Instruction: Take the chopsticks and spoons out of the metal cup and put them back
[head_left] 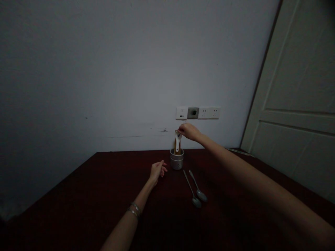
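Note:
A round metal container [177, 162] stands on the dark red table [104, 188], with brown chopsticks [175, 143] upright in it. My right hand [188, 131] is closed on the bowl end of a white spoon [178, 140], whose handle points down at the container's mouth. Left of the container, my left hand [157, 170] hovers low over the table with its fingers apart and nothing in it. Two metal spoons, one [196, 202] beside the other [201, 195], lie in front of the container, to its right.
Behind the table rises a pale wall [117, 76] with a row of sockets [208, 112] just above the container. A panelled door [298, 104] is on the right. The table's back edge meets the wall.

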`<action>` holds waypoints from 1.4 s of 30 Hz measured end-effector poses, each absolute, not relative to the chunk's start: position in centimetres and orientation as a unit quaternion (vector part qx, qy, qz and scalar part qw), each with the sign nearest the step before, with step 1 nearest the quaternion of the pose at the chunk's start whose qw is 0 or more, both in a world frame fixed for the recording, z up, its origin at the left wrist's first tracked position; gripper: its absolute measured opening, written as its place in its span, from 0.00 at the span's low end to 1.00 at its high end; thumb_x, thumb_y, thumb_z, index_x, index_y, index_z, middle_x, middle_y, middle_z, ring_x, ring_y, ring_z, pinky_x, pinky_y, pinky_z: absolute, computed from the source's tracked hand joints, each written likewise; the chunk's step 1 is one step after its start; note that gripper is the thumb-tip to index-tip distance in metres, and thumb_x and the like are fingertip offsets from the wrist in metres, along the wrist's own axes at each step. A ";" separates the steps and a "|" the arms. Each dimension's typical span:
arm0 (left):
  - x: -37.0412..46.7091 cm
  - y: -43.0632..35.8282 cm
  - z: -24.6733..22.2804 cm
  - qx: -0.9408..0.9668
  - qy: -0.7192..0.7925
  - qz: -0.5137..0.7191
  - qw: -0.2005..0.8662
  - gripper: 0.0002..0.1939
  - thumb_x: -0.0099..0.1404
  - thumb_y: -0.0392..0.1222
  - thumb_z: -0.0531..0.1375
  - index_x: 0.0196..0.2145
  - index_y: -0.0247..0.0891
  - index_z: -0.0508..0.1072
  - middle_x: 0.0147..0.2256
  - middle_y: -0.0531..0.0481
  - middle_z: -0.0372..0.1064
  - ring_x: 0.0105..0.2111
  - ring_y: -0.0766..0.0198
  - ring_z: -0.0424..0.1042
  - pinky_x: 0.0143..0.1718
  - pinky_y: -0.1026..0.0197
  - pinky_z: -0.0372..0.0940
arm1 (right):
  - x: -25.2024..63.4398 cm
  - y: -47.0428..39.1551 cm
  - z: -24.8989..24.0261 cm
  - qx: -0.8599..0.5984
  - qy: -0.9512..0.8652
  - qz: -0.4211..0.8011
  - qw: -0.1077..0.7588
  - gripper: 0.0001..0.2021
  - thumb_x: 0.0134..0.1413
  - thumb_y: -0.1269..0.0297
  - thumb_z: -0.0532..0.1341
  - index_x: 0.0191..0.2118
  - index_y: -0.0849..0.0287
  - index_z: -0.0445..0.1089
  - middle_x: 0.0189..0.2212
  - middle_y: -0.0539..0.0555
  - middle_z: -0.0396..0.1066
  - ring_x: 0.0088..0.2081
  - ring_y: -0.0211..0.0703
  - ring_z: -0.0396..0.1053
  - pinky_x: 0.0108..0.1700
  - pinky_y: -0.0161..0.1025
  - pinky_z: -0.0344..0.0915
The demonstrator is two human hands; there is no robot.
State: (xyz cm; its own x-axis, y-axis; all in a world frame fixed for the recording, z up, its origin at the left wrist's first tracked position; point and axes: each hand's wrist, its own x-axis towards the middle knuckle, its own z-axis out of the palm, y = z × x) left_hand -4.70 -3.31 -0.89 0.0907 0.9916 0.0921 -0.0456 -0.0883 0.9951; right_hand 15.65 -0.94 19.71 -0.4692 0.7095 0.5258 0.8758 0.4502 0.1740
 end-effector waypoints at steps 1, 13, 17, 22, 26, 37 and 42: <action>-4.7 -3.1 -1.1 0.536 0.440 0.508 0.511 0.24 0.56 0.59 0.53 0.29 0.30 0.67 0.16 0.52 0.65 0.10 0.74 0.56 0.11 0.70 0.49 | 15.6 -0.8 19.3 -0.483 -0.829 -0.211 0.189 0.11 0.53 0.65 0.55 0.30 0.63 0.73 0.29 0.58 0.72 0.30 0.39 0.66 0.30 0.34 0.52; -4.5 -2.9 -1.5 0.572 0.434 0.483 0.500 0.22 0.57 0.57 0.52 0.29 0.31 0.67 0.15 0.53 0.64 0.09 0.74 0.55 0.10 0.70 0.48 | 14.4 -0.6 15.1 -0.504 -0.839 -0.147 0.141 0.09 0.51 0.64 0.58 0.31 0.60 0.75 0.29 0.59 0.74 0.31 0.43 0.69 0.28 0.33 0.56; -4.5 -2.7 -1.7 0.576 0.436 0.482 0.495 0.22 0.58 0.56 0.52 0.29 0.30 0.67 0.15 0.53 0.64 0.09 0.74 0.55 0.11 0.70 0.48 | 14.2 -0.6 14.4 -0.525 -0.834 -0.108 0.129 0.11 0.52 0.61 0.57 0.34 0.59 0.75 0.32 0.58 0.74 0.33 0.41 0.70 0.30 0.31 0.58; -4.4 -2.6 -1.9 0.579 0.436 0.484 0.491 0.21 0.58 0.55 0.52 0.28 0.31 0.67 0.15 0.53 0.64 0.09 0.74 0.55 0.10 0.70 0.47 | 13.9 -0.5 13.7 -0.539 -0.833 -0.081 0.097 0.12 0.53 0.60 0.56 0.37 0.59 0.74 0.35 0.57 0.74 0.36 0.42 0.70 0.33 0.31 0.60; -4.4 -2.7 -1.7 0.579 0.436 0.484 0.490 0.20 0.59 0.54 0.52 0.28 0.31 0.67 0.15 0.53 0.64 0.09 0.74 0.55 0.10 0.70 0.47 | 13.8 -0.4 13.2 -0.535 -0.836 -0.074 0.098 0.12 0.52 0.61 0.56 0.36 0.59 0.74 0.34 0.58 0.74 0.36 0.43 0.70 0.33 0.32 0.60; -4.3 -3.1 -1.3 0.582 0.441 0.479 0.488 0.20 0.59 0.53 0.52 0.28 0.31 0.67 0.15 0.53 0.64 0.09 0.74 0.55 0.10 0.70 0.47 | 13.6 -0.3 12.7 -0.535 -0.836 -0.057 0.108 0.12 0.50 0.61 0.57 0.36 0.59 0.75 0.34 0.58 0.74 0.36 0.44 0.70 0.33 0.32 0.61; -4.3 -3.1 -1.4 0.586 0.437 0.481 0.484 0.19 0.59 0.53 0.52 0.28 0.31 0.67 0.15 0.53 0.64 0.09 0.74 0.55 0.10 0.70 0.47 | 13.6 -0.7 13.0 -0.535 -0.837 -0.054 0.105 0.12 0.50 0.61 0.57 0.37 0.59 0.74 0.34 0.57 0.74 0.35 0.44 0.70 0.31 0.32 0.61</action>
State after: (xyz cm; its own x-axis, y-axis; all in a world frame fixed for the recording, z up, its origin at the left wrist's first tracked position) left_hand -4.32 -3.08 -1.41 0.1561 0.9776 0.1409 0.0468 -0.1498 0.9876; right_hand 13.57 -0.66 13.04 -0.4055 0.8840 0.2328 0.9065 0.4217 -0.0220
